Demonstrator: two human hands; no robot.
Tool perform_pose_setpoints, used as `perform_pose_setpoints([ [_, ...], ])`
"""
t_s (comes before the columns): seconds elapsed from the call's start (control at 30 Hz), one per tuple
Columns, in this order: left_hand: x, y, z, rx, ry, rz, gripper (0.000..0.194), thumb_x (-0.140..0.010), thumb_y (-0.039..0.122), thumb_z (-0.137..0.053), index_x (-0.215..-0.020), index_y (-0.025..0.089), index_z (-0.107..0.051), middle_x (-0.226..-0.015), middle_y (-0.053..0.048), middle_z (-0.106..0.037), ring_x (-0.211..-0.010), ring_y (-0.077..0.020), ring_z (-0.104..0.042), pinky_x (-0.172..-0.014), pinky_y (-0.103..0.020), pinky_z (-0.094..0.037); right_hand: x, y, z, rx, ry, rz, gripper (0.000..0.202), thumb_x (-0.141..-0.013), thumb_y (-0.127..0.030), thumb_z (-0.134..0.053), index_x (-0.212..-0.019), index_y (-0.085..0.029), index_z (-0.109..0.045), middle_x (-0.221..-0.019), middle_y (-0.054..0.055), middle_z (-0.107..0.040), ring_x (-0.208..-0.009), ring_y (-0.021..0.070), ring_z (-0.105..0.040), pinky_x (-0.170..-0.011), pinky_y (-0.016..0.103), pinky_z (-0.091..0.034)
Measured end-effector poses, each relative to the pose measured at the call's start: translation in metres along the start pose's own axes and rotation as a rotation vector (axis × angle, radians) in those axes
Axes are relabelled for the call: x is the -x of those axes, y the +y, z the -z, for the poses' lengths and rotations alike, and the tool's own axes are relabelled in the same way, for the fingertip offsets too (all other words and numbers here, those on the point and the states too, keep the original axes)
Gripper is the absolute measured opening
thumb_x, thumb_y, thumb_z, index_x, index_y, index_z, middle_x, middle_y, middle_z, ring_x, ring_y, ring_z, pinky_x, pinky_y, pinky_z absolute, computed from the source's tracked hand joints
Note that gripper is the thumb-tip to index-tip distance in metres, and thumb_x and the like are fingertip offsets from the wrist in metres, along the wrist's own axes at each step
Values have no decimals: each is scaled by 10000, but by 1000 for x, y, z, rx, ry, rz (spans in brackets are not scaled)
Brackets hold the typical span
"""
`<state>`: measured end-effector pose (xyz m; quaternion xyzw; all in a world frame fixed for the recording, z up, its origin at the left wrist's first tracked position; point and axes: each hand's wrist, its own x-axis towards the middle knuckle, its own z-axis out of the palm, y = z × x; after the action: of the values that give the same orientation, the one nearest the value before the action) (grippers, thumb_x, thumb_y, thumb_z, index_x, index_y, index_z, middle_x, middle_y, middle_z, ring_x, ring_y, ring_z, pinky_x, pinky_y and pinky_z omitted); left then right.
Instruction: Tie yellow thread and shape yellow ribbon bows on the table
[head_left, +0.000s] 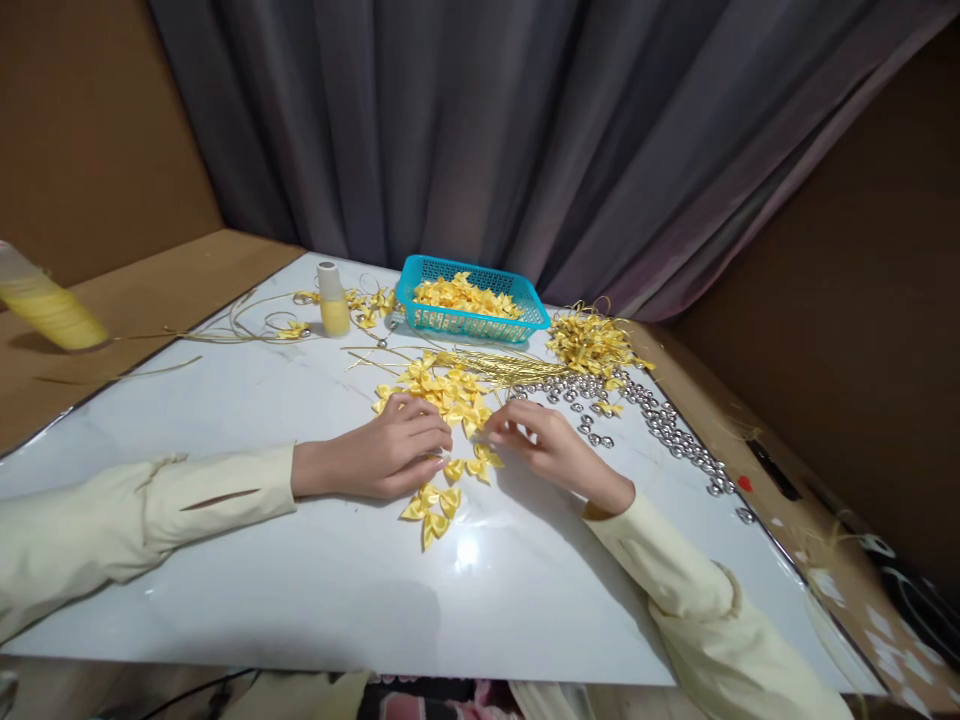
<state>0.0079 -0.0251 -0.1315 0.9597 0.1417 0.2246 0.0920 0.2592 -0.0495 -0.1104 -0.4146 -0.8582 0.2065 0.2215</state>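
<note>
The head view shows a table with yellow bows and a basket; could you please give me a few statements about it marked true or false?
1. The basket is blue and holds yellow bows. True.
2. Both hands rest on the floor. False: the left hand and right hand lie on the table, at the bows.
3. Silver beads lie to the right. True.
4. The spool lies inside the basket. False: it stands left of it.

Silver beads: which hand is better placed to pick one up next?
Probably the right hand. It rests beside the silver beads, scattered just past its fingers. The left hand lies on the yellow bows, farther off, with the right hand between.
</note>
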Motion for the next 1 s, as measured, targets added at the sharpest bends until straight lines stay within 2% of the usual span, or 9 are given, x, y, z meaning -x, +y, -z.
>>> perform_pose_setpoints([
  [0.1, 0, 0, -1, 9, -4, 7, 165, -929, 189, -416, -1016, 143, -548, -985, -107, -641, -977, -237, -486, -908, -393, -292, -1, 4, -2, -44, -95, 109, 145, -894, -84, -494, -942, -159, -608, -964, 79, -606, -927, 174, -540, -822, 302, -417],
  [0.23, -3, -1, -5, 14, 36, 5, 184, -952, 231, -419, -1024, 144, -565, -976, -94, -645, -955, -226, -485, -905, -382, -299, -3, 8, -9, -33, -89, 81, 75, -849, -81, -573, -847, -156, -577, -892, 58, -586, -854, 174, -519, -776, 296, -413],
  [0.33, -11, -2, -10, 44, 71, 19, 199, -960, 284, -452, -1063, 164, -572, -995, -77, -652, -970, -221, -486, -899, -371, -298, -3, 9, -13, -47, -57, 52, 98, -828, -99, -615, -797, -160, -546, -812, 32, -572, -778, 159, -510, -717, 267, -396],
  [0.53, -23, -4, -18, 47, 14, 11, 178, -971, 281, -430, -1008, 179, -570, -998, -73, -656, -1003, -234, -481, -896, -379, -285, -3, 7, -18, -136, -41, 7, 123, -804, -96, -623, -810, -160, -518, -737, -3, -539, -671, 126, -485, -637, 228, -364],
  [0.63, -23, -5, -18, 41, 2, 14, 184, -976, 280, -418, -946, 174, -566, -941, -64, -657, -986, -234, -476, -894, -380, -279, -3, 7, -17, -127, -47, 21, 137, -799, -98, -635, -764, -156, -516, -712, -8, -533, -663, 121, -482, -637, 223, -356],
  [0.8, -22, -5, -19, 41, -5, 6, 169, -972, 276, -429, -995, 183, -567, -968, -61, -656, -991, -239, -455, -881, -379, -272, -3, 4, -15, -90, -40, 32, 152, -779, -95, -671, -741, -149, -534, -693, -9, -535, -663, 120, -479, -644, 222, -349],
  [1.0, -24, -5, -18, 72, -41, 18, 153, -958, 254, -444, -910, 170, -562, -904, -57, -640, -949, -231, -454, -877, -382, -276, -3, -1, -14, -100, -63, 25, 172, -778, -119, -685, -724, -156, -526, -690, -14, -531, -658, 119, -476, -652, 226, -354],
])
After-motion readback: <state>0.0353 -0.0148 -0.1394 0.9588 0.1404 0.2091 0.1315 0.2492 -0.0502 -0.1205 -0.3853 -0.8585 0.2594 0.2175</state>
